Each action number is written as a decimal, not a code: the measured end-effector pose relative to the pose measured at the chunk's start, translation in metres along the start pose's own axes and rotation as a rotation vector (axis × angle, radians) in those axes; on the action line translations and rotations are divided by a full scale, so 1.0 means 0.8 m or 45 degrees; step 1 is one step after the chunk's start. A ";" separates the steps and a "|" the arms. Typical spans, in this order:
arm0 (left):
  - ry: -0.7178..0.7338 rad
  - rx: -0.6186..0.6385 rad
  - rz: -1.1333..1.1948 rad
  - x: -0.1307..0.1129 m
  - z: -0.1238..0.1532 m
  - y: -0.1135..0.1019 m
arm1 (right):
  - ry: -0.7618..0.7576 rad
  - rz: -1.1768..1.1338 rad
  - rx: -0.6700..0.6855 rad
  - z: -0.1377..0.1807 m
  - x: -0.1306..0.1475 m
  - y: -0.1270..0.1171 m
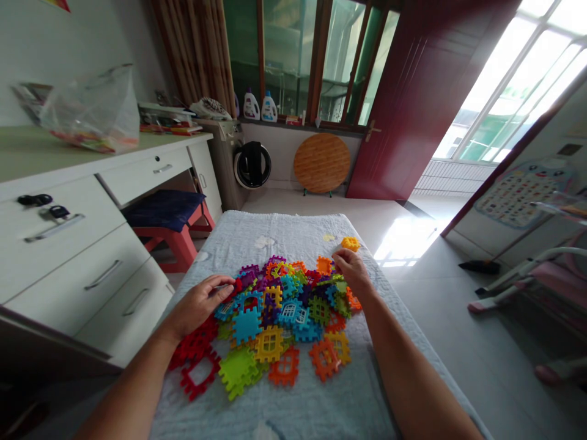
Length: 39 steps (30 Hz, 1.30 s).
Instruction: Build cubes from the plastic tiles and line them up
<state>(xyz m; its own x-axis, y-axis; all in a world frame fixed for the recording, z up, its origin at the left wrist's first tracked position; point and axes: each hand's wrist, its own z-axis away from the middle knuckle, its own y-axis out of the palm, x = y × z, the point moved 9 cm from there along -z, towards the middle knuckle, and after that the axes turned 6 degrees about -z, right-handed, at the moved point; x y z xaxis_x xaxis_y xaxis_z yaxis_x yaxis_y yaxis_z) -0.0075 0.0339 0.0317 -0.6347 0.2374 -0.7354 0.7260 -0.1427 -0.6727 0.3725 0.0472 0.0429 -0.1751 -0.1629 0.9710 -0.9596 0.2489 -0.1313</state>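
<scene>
Head view | step: pile of toothed plastic pieces (290,310) apparently being picked through; next, a fingertip pinch seems called for | left hand (200,301) and right hand (354,271) set apart, grips cannot be told | one pile, mid-surface (339,406), overlapped past counting; one yellow piece (350,244) toward far right corner

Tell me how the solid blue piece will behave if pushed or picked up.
The solid blue piece looks thin, so it's probably light. Its crisp, toothed edges suggest stiff plastic. Pushed, it might catch its teeth on neighbouring pieces, and its square outline makes rolling unlikely.
</scene>
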 end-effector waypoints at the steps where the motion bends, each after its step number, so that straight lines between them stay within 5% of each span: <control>1: -0.010 0.016 0.017 0.000 0.001 0.002 | -0.018 0.052 -0.027 -0.001 -0.001 -0.003; 6: -0.040 0.023 0.211 0.001 0.002 0.008 | -0.204 0.367 -0.048 0.001 0.007 -0.002; 14: -0.153 -0.106 0.619 0.014 0.000 0.016 | -0.352 0.837 0.239 -0.001 0.034 0.039; 19: -0.170 -0.128 0.680 0.017 -0.001 0.014 | -0.383 1.073 0.602 -0.019 0.039 0.091; 26: -0.123 -0.163 0.591 0.013 -0.001 0.009 | -0.285 1.267 0.854 -0.036 0.008 0.160; 33: -0.118 -0.148 0.525 0.010 -0.001 0.004 | -0.297 1.179 0.805 -0.035 0.022 0.145; 39: -0.136 -0.097 0.484 0.011 -0.001 0.010 | -0.372 1.082 0.273 -0.056 0.054 0.077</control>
<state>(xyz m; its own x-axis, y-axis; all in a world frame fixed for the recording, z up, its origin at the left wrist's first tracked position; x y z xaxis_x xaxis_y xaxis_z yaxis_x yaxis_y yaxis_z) -0.0069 0.0358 0.0201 -0.3379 0.0797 -0.9378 0.9295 -0.1286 -0.3458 0.3160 0.0984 0.0858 -0.8601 -0.2481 0.4457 -0.4979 0.2182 -0.8393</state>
